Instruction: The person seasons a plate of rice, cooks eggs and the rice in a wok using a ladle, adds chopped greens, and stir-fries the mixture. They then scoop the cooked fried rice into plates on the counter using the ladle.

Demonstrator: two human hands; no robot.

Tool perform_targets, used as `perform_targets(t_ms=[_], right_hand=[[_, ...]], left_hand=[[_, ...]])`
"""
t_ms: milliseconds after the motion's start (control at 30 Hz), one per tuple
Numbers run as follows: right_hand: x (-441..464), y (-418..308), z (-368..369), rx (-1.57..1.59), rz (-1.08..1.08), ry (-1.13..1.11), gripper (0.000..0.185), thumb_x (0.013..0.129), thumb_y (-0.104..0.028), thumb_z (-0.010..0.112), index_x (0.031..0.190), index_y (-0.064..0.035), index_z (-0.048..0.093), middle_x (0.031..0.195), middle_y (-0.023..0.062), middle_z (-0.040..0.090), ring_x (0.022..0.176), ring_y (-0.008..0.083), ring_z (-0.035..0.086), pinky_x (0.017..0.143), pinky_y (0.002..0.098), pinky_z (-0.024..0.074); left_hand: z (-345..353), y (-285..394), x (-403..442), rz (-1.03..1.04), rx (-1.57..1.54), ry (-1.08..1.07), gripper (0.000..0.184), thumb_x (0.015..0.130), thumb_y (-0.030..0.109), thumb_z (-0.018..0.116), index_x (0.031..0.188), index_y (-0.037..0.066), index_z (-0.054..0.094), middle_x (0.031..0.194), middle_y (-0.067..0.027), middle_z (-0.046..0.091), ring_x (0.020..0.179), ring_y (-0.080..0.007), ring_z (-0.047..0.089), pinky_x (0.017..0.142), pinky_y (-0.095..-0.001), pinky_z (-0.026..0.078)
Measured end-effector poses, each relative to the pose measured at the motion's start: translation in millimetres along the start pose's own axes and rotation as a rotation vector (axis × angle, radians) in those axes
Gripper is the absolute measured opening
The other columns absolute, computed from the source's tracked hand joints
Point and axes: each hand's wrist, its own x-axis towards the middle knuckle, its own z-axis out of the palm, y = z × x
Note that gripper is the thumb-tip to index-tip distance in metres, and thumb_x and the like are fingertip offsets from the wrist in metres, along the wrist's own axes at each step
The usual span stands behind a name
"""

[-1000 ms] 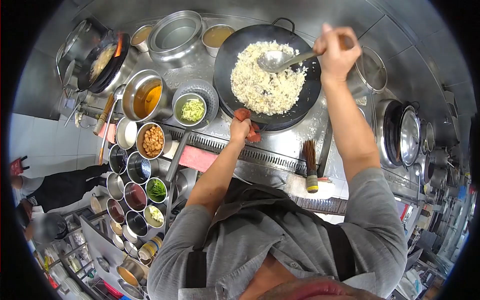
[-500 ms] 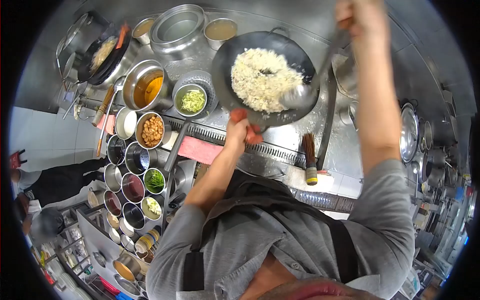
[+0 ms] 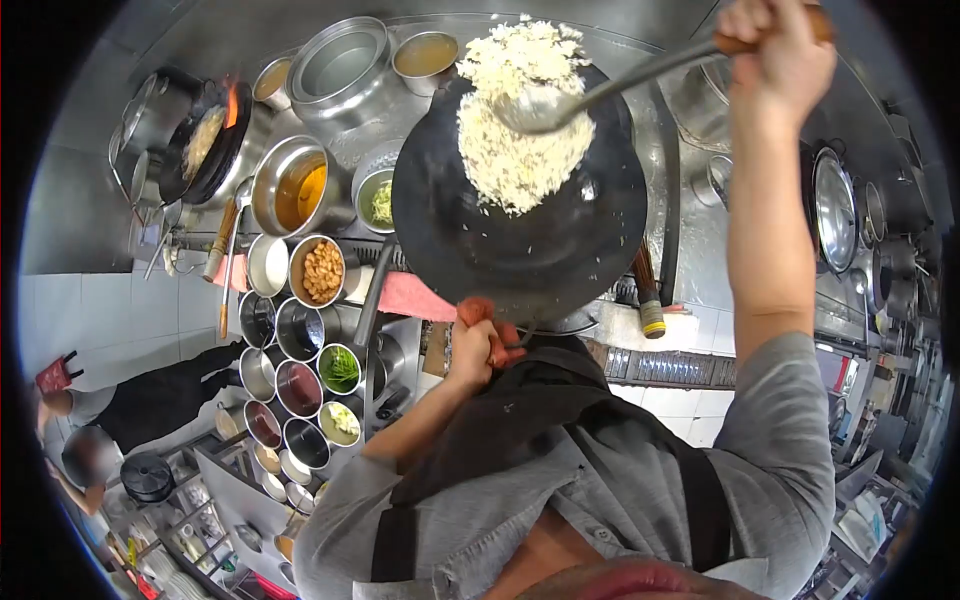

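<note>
My left hand [image 3: 474,352] is closed around a folded red cloth [image 3: 478,312] at the near edge of the black wok [image 3: 440,225]. The wok's handle is mostly hidden under the cloth. With my right hand [image 3: 782,62] I grip the wooden end of a long metal ladle [image 3: 650,72], whose bowl is among the rice. Pale fried rice [image 3: 525,165] is in the far half of the wok and in the air beyond its far rim. The wok is lifted and tilted toward me.
At left stand a pot of orange oil [image 3: 302,195], a bowl of brown chunks [image 3: 322,272], chopped greens [image 3: 340,370] and several other metal bowls. A second wok [image 3: 205,150] has a flame beside it. A bamboo brush [image 3: 648,295] lies right. Another person [image 3: 150,400] is at far left.
The wok has come up and toward me, its near edge now close to my apron. The rice has been thrown up toward the far rim. The ladle has swung left and away from me.
</note>
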Motion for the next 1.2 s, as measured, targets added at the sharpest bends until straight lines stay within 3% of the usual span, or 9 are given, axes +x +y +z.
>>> perform_targets(t_ms=[133,200,367,500,633,800,867,933,1200], right_hand=[[-28.8,-3.1,32.0,-0.493,0.209,0.164,0.017,0.082,-0.007,0.063,0.073,-0.0104,0.049,0.054,-0.0002,0.049,0.039,0.0109,0.045,0.037,0.0257,0.0356],[-50.9,49.7,23.4,-0.321,0.200,0.100,0.018,0.081,-0.004,0.064,0.072,-0.0089,0.049,0.054,-0.0006,0.050,0.040,0.0096,0.046,0.038,0.0247,0.0357],[-45.6,65.6,11.0,-0.507,-0.153,-0.046,0.020,0.081,0.001,0.064,0.072,-0.0075,0.048,0.055,-0.0006,0.050,0.041,0.0081,0.046,0.038,0.0240,0.0354],[-29.7,-0.9,35.8,-0.283,0.097,-0.047,0.021,0.081,-0.006,0.067,0.071,-0.0099,0.048,0.054,-0.0010,0.048,0.040,0.0088,0.045,0.037,0.0233,0.0357],[-51.3,35.8,49.6,-0.399,0.236,0.141,0.021,0.081,-0.010,0.068,0.073,-0.0093,0.049,0.051,-0.0015,0.046,0.037,0.0094,0.043,0.036,0.0244,0.0336],[-49.7,84.3,29.4,-0.346,0.078,0.135,0.018,0.080,-0.003,0.069,0.074,-0.0027,0.052,0.053,0.0051,0.049,0.042,0.0137,0.047,0.040,0.0274,0.0352],[-32.3,47.7,22.4,-0.435,-0.006,0.069,0.022,0.084,-0.018,0.070,0.079,-0.0090,0.050,0.053,-0.0012,0.048,0.039,0.0104,0.044,0.037,0.0240,0.0342],[-17.0,19.9,27.7,-0.250,-0.152,0.044,0.017,0.083,-0.003,0.066,0.074,-0.0020,0.051,0.053,0.0059,0.047,0.041,0.0151,0.045,0.040,0.0297,0.0359],[-28.5,107.0,3.8,-0.286,0.053,-0.053,0.018,0.081,-0.007,0.069,0.068,-0.0038,0.057,0.053,0.0030,0.054,0.045,0.0093,0.050,0.043,0.0242,0.0387]], left_hand=[[61.8,67.3,12.6,0.055,-0.055,-0.028,0.047,0.074,0.000,0.042,0.121,0.005,0.039,0.074,-0.0184,0.056,0.045,-0.0231,0.053,0.047,-0.0489,0.056],[59.6,61.4,88.4,0.063,-0.040,-0.118,0.043,0.076,0.000,0.042,0.119,0.004,0.041,0.070,-0.0171,0.055,0.044,-0.0219,0.051,0.047,-0.0449,0.056],[12.5,13.3,55.9,0.106,0.101,-0.094,0.050,0.075,-0.002,0.038,0.124,0.004,0.038,0.077,-0.0181,0.057,0.045,-0.0226,0.052,0.045,-0.0444,0.056],[22.6,43.2,-21.4,-0.004,0.073,0.073,0.058,0.072,-0.004,0.037,0.129,0.006,0.036,0.077,-0.0187,0.057,0.051,-0.0247,0.057,0.045,-0.0460,0.056],[55.4,75.8,65.7,0.161,0.040,-0.105,0.034,0.083,0.005,0.042,0.117,0.000,0.042,0.057,-0.0125,0.048,0.059,-0.0256,0.058,0.050,-0.0441,0.052],[45.6,40.4,76.0,0.153,0.002,-0.010,0.045,0.078,-0.004,0.038,0.122,0.004,0.041,0.070,-0.0169,0.057,0.043,-0.0228,0.052,0.042,-0.0427,0.052],[48.6,41.9,44.1,0.118,-0.008,0.118,0.049,0.075,-0.006,0.037,0.122,0.007,0.041,0.077,-0.0186,0.059,0.050,-0.0209,0.056,0.036,-0.0376,0.051],[45.9,54.8,63.0,0.131,-0.052,-0.010,0.047,0.074,-0.006,0.038,0.120,0.005,0.041,0.077,-0.0193,0.060,0.049,-0.0209,0.056,0.036,-0.0382,0.051],[53.3,31.9,194.2,0.183,0.020,0.038,0.050,0.075,-0.005,0.040,0.122,0.011,0.038,0.081,-0.0196,0.058,0.047,-0.0238,0.054,0.041,-0.0465,0.055]])
